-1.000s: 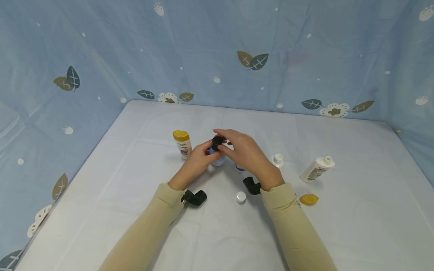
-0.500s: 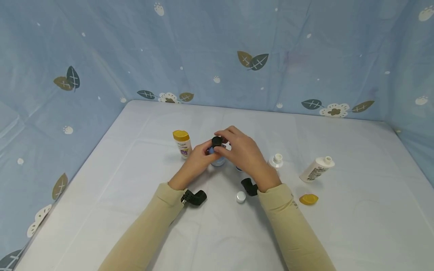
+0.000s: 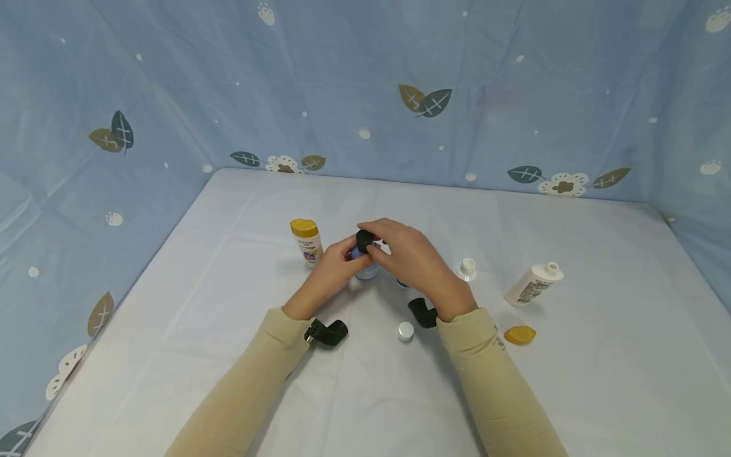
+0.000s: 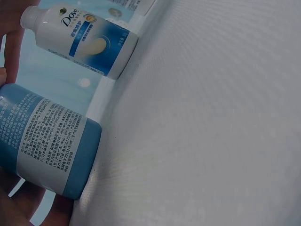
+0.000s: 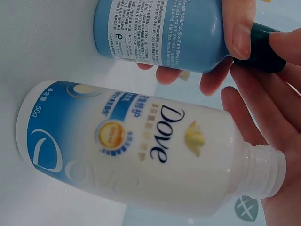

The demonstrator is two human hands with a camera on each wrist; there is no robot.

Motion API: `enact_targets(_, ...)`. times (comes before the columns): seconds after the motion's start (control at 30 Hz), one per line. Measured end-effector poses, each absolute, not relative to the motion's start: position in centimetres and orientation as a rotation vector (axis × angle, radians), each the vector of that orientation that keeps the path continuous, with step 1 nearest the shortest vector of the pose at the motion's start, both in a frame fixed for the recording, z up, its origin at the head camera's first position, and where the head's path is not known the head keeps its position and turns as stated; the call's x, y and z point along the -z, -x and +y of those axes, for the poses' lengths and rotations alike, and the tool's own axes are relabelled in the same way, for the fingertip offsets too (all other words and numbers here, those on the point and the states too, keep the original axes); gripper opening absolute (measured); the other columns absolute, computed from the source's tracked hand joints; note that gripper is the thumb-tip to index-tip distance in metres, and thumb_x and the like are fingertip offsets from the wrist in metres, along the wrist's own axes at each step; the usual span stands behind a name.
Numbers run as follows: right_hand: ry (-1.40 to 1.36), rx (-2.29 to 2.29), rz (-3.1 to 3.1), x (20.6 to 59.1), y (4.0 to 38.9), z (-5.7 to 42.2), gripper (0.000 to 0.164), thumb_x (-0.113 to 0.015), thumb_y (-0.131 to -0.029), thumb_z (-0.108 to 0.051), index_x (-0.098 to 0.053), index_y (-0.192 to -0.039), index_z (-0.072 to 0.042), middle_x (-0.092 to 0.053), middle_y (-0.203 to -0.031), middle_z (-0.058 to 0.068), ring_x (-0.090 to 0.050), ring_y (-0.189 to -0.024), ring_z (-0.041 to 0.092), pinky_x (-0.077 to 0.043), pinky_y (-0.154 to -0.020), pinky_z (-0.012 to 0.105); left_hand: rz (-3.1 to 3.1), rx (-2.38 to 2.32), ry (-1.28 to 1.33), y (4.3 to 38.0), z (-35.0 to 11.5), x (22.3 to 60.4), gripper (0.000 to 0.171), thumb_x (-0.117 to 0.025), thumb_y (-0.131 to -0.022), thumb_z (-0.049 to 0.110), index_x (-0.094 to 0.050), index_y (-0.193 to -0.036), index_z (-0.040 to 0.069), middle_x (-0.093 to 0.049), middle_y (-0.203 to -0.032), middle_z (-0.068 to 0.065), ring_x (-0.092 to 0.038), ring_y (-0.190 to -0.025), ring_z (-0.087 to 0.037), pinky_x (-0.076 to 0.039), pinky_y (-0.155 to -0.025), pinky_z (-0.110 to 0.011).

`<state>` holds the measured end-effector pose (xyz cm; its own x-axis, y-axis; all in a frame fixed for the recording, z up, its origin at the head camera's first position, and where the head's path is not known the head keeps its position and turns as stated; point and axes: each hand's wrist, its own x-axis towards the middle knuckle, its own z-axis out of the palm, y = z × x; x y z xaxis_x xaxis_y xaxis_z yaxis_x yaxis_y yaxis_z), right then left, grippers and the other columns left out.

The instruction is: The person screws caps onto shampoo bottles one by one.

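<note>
My left hand [image 3: 333, 266] grips a blue bottle [image 4: 51, 141] that stands upright on the table. Thumb and fingers of my right hand [image 3: 414, 257] are at the black cap [image 5: 265, 49] on top, pinching it. Beside the blue bottle in the wrist views is an upright white and blue Dove bottle [image 5: 131, 141], its neck uncovered. Below my right hand in the head view, only a small blue and white piece of something shows; the hand hides the rest.
A white bottle with a yellow cap [image 3: 306, 241] stands left of my hands. To the right are an open white neck [image 3: 467, 269] and an uncapped white bottle [image 3: 532, 285]. A white cap [image 3: 406, 331] and a yellow cap [image 3: 520, 335] lie nearer on the table [image 3: 365, 400].
My right hand turns back and forth slightly at the black cap, its wrist swinging left and then right again. My left hand and the blue bottle stay in place.
</note>
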<state>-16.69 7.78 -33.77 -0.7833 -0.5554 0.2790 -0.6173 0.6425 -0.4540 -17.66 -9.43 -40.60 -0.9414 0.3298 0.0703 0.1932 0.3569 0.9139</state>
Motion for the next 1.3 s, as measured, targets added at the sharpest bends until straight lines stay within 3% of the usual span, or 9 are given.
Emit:
enact_targets(0.2,-0.921,-0.815,-2.746,33.8,16.7,7.7,0.037,-0.062,-0.085,-0.02,-0.055,-0.12,-0.013,-0.057,-0.111,-0.001,-0.055,-0.093,0.015,-0.044,-0.077,0.029,2.49,-1.645,-0.492,17.7,-9.5,40.6,0.036,-0.057,-0.084,0.039,-0.054,-0.119,0.03,-0.053,-0.12,0.011,-0.048,-0.109,-0.009,-0.038,-0.092,-0.036)
enact_targets(0.43,-0.856,-0.836,-2.766,33.9,16.7,7.6,0.036,-0.063,-0.084,-0.026,-0.056,-0.117,-0.014,-0.056,-0.111,-0.002,-0.054,-0.095,0.014,-0.043,-0.078,0.029,2.506,-1.631,-0.474,17.7,-9.5,40.7,0.035,-0.057,-0.084,0.041,-0.055,-0.118,0.031,-0.053,-0.119,0.01,-0.05,-0.106,-0.01,-0.039,-0.09,-0.035)
enact_targets(0.67,-0.76,-0.834,-2.791,34.0,16.6,7.3,0.034,-0.064,-0.082,-0.032,-0.056,-0.112,-0.016,-0.057,-0.101,-0.005,-0.054,-0.089,0.01,-0.043,-0.072,0.027,2.459,-1.656,-0.497,16.8,-9.4,39.0,0.037,-0.056,-0.087,0.03,-0.055,-0.121,0.016,-0.054,-0.12,0.002,-0.05,-0.107,-0.016,-0.039,-0.09,-0.038)
enact_targets(0.8,-0.716,-0.841,-2.813,34.0,16.5,7.4,0.038,-0.064,-0.081,-0.036,-0.053,-0.113,-0.017,-0.058,-0.099,-0.004,-0.053,-0.085,0.009,-0.043,-0.071,0.028,2.463,-1.634,-0.47,16.0,-9.2,37.5,0.036,-0.056,-0.088,0.024,-0.054,-0.123,0.014,-0.053,-0.123,-0.001,-0.049,-0.109,-0.016,-0.038,-0.092,-0.036)
enact_targets(1.13,-0.833,-0.827,-2.77,33.9,16.7,7.6,0.045,-0.063,-0.084,-0.029,-0.05,-0.125,-0.017,-0.056,-0.106,-0.004,-0.053,-0.092,0.013,-0.043,-0.076,0.03,2.456,-1.67,-0.5,17.6,-9.4,40.4,0.035,-0.056,-0.086,0.035,-0.053,-0.121,0.03,-0.05,-0.123,0.012,-0.045,-0.112,-0.008,-0.036,-0.093,-0.035)
enact_targets(1.3,-0.874,-0.825,-2.735,34.0,16.7,7.6,0.047,-0.061,-0.085,-0.028,-0.048,-0.128,-0.017,-0.056,-0.11,-0.003,-0.053,-0.094,0.014,-0.043,-0.077,0.03,2.473,-1.661,-0.49,17.7,-9.5,40.6,0.034,-0.056,-0.085,0.038,-0.055,-0.118,0.03,-0.053,-0.119,0.012,-0.049,-0.107,-0.009,-0.038,-0.091,-0.035)
